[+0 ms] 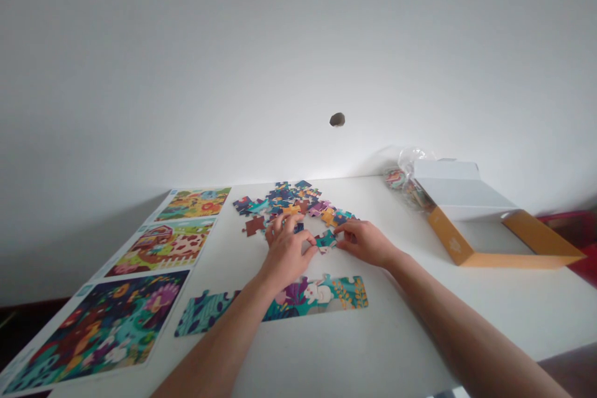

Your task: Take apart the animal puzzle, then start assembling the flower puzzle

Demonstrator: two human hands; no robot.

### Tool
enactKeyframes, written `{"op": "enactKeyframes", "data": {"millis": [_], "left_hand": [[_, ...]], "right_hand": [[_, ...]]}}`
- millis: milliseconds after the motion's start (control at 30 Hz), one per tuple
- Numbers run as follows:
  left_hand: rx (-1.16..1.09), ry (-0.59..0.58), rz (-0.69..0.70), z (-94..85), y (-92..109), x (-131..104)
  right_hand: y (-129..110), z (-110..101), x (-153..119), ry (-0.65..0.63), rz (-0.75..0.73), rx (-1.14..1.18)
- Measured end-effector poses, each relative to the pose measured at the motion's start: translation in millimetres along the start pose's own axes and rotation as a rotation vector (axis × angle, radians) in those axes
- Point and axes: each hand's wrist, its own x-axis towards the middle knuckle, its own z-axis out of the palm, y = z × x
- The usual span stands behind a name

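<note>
A teal puzzle piece with some white and pink on it is between my two hands, just above or on the white table. My right hand pinches its right side with thumb and fingertips. On the left side, the thumb and forefinger of my left hand close at its edge, while the other fingers are bent over the table by the loose pieces. Nearer to me lies a joined strip of puzzle showing a white rabbit; my left forearm hides its middle. Behind my hands spreads a heap of loose puzzle pieces.
A sheet with several printed pictures lies along the table's left side. To the right stands an open orange box with its white lid raised, beside a clear plastic bag. A white wall with a hole rises behind the table.
</note>
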Motion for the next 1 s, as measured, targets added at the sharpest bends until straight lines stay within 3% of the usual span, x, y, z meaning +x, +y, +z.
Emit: {"op": "enactKeyframes", "data": {"millis": [300, 500, 733, 1000], "left_hand": [[-0.033, 0.015, 0.019, -3.1, 1.2, 1.4], [-0.091, 0.039, 0.032, -4.6, 2.7, 2.3], [-0.131, -0.02, 0.078, -8.5, 7.8, 0.8], [-0.184, -0.096, 0.138, -11.4, 11.6, -0.9]], "right_hand": [[-7.9, -5.0, -1.4, -0.006, 0.086, 0.149], [-9.3, -3.9, -2.3, 0.036, -0.012, 0.234], [-14.6, -8.1, -4.6, 0.167, -0.065, 0.26], [-13.4, -11.3, -7.7, 0.039, -0.117, 0.273]]}}
